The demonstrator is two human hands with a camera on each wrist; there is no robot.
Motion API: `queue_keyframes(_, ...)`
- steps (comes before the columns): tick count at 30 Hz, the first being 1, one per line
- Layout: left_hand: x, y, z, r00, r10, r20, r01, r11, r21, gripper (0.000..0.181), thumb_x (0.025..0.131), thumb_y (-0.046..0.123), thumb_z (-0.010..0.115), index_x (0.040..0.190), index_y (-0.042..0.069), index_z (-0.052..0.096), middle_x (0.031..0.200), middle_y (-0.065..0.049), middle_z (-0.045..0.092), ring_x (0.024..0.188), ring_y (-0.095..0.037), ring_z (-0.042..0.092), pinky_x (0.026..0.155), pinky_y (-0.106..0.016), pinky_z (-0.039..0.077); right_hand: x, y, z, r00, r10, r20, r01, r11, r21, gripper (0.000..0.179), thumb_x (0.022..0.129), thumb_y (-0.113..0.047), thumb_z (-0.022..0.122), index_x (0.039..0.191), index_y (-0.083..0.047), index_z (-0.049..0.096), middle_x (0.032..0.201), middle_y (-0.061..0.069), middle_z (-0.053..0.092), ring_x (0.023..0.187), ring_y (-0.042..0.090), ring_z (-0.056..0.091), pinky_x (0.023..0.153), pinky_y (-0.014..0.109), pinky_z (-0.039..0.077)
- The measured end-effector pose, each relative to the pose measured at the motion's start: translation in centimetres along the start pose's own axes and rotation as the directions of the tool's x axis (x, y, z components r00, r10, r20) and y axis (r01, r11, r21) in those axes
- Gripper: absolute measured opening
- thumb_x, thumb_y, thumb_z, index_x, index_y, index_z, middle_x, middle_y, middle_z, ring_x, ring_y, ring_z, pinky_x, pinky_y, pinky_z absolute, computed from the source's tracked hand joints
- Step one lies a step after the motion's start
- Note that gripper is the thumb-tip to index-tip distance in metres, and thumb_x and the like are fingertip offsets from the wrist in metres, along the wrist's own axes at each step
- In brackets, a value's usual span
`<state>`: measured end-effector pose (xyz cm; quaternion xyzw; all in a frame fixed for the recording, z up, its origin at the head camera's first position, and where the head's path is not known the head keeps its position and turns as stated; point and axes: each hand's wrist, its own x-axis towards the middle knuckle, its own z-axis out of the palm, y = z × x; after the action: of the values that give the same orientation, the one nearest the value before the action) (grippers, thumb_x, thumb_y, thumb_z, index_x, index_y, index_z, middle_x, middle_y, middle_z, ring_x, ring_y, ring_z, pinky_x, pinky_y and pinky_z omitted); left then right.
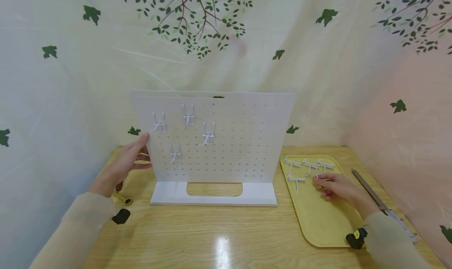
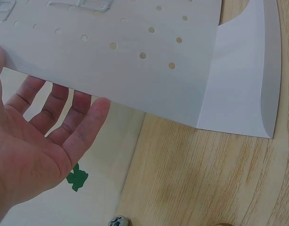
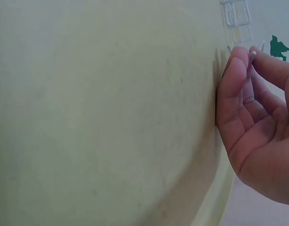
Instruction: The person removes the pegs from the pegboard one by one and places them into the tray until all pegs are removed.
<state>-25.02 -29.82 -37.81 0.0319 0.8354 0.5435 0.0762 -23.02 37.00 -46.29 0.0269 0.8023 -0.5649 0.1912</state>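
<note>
A white pegboard [image 1: 240, 143] stands upright on its white base, with several white wire hooks [image 1: 208, 135] hanging on its left half. My left hand [image 1: 125, 163] grips the board's left edge, thumb toward the front and fingers [image 2: 78, 127] behind it. Over on the right, several more white hooks [image 1: 296, 179] lie at the far end of a yellow tray [image 1: 318, 218]. Above that tray, my right hand [image 1: 337, 188] pinches a white hook [image 3: 253, 55] between thumb and forefinger; only its tip shows clearly, the rest being hidden by the fingers.
A long grey metal tool [image 1: 369, 188] lies along the table's right side, beside the tray. Left of the board's base is a small brass-coloured piece [image 1: 123, 199]. Wooden tabletop [image 1: 197, 233] stretches before the board, and a leaf-printed cloth [image 1: 229, 73] hangs behind.
</note>
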Motion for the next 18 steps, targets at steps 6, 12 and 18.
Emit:
queue_keyframes(6,0.12,-0.09,-0.04,1.000,0.014,0.002,-0.014,1.000,0.006,0.089,0.098,0.074,0.030,0.144,0.000,0.044,0.130,-0.026,0.051,0.114,-0.040,0.058,0.090,-0.047,0.058,0.16,-0.03,0.59,1.000,-0.004,0.000,0.004,0.999,-0.033,0.044,0.105,-0.026,0.060,0.129,0.009,0.050,0.087,0.002,0.065,0.064,0.010,0.062,0.057,0.025,0.055)
queue_keyframes(12,0.11,-0.06,-0.06,1.000,0.013,0.006,-0.013,1.000,0.005,0.088,0.099,0.073,0.030,0.145,0.001,0.043,0.131,-0.026,0.051,0.115,-0.040,0.057,0.092,-0.049,0.057,0.12,-0.07,0.76,1.000,0.005,-0.014,-0.005,0.999,-0.051,0.041,0.104,-0.025,0.061,0.127,0.008,0.051,0.086,0.001,0.065,0.063,0.010,0.062,0.057,0.023,0.055)
queue_keyframes(18,0.15,-0.10,0.02,1.000,-0.001,0.003,0.002,0.999,-0.036,0.086,0.100,0.070,0.032,0.142,-0.004,0.045,0.130,-0.026,0.051,0.113,-0.037,0.059,0.092,-0.049,0.057,-0.15,-0.21,0.92,1.000,-0.010,-0.009,0.010,0.998,-0.067,0.044,0.104,-0.021,0.060,0.130,0.012,0.047,0.086,0.001,0.065,0.064,0.009,0.063,0.058,0.023,0.055)
